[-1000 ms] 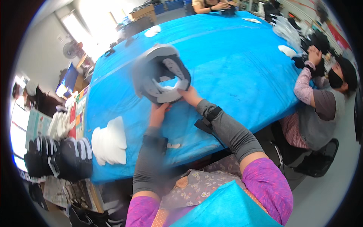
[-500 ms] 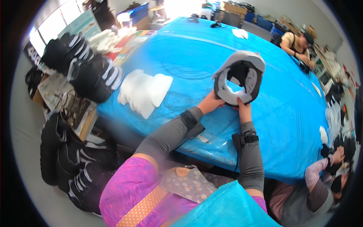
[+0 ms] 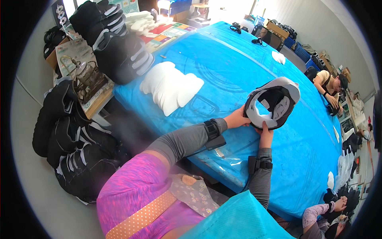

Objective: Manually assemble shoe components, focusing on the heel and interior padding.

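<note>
Over the blue-covered table I hold up a black and pale grey shoe upper (image 3: 284,106), its opening turned toward me. A pale lining shows inside, and I can see through a gap to the blue below. My left hand (image 3: 238,118) grips its lower left rim. At the bottom edge my right hand (image 3: 266,135) pinches the rim with the thumb on the near side; its other fingers are mostly hidden behind. To the left of my hands, a fanned pile of white shaped pads (image 3: 172,87) lies on the table.
Stacked black uppers (image 3: 119,55) stand at the table's left corner, with more black uppers (image 3: 81,159) piled lower left. A sewing machine (image 3: 85,77) sits on a side bench. One co-worker (image 3: 328,89) works at the far right edge; another person's hands (image 3: 339,204) show lower right.
My view has swung, so the table and piles sit differently in the picture. The shoe upper stays in both hands and is tilted a little more to the right.
</note>
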Motion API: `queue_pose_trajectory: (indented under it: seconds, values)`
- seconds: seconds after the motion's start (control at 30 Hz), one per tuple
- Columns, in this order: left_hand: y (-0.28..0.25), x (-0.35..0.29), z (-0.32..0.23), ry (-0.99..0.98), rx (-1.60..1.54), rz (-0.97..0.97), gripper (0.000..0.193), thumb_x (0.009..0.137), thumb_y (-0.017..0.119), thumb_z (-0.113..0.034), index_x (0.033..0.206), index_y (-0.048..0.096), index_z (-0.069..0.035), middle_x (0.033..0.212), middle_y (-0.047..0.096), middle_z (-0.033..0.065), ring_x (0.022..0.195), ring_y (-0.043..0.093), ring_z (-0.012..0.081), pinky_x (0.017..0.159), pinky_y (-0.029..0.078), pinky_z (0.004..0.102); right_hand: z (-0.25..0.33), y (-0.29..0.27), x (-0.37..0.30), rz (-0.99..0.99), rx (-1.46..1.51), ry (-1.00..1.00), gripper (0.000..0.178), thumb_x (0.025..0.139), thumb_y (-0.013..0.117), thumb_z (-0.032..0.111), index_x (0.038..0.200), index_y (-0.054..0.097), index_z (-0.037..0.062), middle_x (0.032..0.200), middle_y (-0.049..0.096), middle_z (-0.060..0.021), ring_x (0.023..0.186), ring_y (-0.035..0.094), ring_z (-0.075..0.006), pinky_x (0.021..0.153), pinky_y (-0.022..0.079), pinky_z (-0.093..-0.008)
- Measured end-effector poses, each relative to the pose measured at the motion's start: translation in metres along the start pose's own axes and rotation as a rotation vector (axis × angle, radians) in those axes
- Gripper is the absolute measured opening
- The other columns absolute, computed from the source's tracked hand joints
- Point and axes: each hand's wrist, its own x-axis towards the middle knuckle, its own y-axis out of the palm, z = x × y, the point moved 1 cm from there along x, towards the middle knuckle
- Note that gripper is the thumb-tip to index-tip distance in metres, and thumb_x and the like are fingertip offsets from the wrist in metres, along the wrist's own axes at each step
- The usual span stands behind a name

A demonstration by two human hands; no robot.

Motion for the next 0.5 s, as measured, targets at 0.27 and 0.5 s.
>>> queue_pose_trajectory:
  seconds: [0.27,0.5]
  values:
    - [0.003,0.002,-0.002,-0.024,0.022,-0.003,0.061,0.081,0.062,-0.016,0.131,0.028,-0.007,0.095,0.055,0.0077,0.075,0.057,0.0132,0.061,0.048,0.0261,0.005,0.001,-0.003,0.003,0.003,-0.02,0.04,0.087,0.059,0.021,0.117,0.047,-0.0033,0.107,0.056,-0.0126,0.088,0.059,-0.0205,0.064,0.053,-0.029]
    - [-0.002,0.003,0.005,-0.001,-0.01,-0.031,0.067,0.077,0.064,-0.008,0.133,0.026,-0.008,0.089,0.057,0.0074,0.067,0.058,0.0128,0.055,0.049,0.0251,0.007,0.01,-0.007,0.004,-0.042,-0.076,0.042,0.086,0.06,0.026,0.112,0.05,-0.0053,0.1,0.06,-0.0133,0.076,0.061,-0.0193,0.063,0.052,-0.0282]
